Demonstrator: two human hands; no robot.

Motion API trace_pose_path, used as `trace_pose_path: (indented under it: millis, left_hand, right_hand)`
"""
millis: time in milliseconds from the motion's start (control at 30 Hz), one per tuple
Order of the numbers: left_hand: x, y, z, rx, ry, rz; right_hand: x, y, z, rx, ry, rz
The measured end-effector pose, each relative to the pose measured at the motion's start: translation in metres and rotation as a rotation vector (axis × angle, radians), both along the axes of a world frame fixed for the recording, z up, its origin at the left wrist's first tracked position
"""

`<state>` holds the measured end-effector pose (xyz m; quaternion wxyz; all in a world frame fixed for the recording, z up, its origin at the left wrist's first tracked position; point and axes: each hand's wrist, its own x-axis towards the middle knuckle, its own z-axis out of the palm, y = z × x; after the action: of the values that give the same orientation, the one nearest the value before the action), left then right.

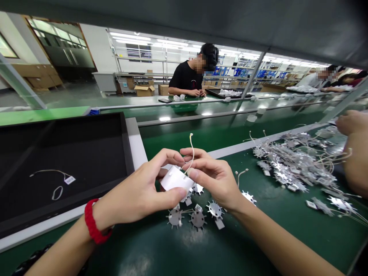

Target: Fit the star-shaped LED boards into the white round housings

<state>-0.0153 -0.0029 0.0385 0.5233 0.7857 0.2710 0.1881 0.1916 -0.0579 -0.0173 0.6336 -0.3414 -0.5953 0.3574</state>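
Note:
A white plastic cup-like housing (pixel 176 180) is gripped in my left hand (pixel 143 189), thumb on the near side and fingers behind. From its rim rises a thin white cable (pixel 192 151) with a small connector at the top. My right hand (pixel 217 174) pinches that cable close to the rim between thumb and fingers. What lies inside the housing is hidden. Just below my hands, several silver star-shaped metal plates (pixel 197 219) with small white tags rest on the green table (pixel 161 249).
A black tray (pixel 94 145) at left holds a tagged cable (pixel 69 179) and a white loop (pixel 57 193). A heap of metal plates with cables (pixel 293 161) covers the right side, beside another person's arm (pixel 356 153). Across the bench, a person in black (pixel 186 78) works.

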Motion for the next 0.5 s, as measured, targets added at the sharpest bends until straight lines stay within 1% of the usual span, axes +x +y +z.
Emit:
trace_pose_path:
  millis: [200,367,500]
  left_hand:
    - [-0.0001,0.0012,-0.0006,0.003,0.001,-0.006]
    - [0.0005,0.0024,-0.0008,0.04,0.03,-0.008]
    - [0.0014,0.0017,-0.0006,0.055,0.051,-0.014]
  right_hand:
    - [-0.0013,-0.0001,0.0,-0.006,0.005,-0.035]
    - [-0.0025,-0.0008,-0.0007,0.002,-0.025,-0.105]
    - [-0.0027,-0.0003,0.0002,-0.017,0.005,-0.156]
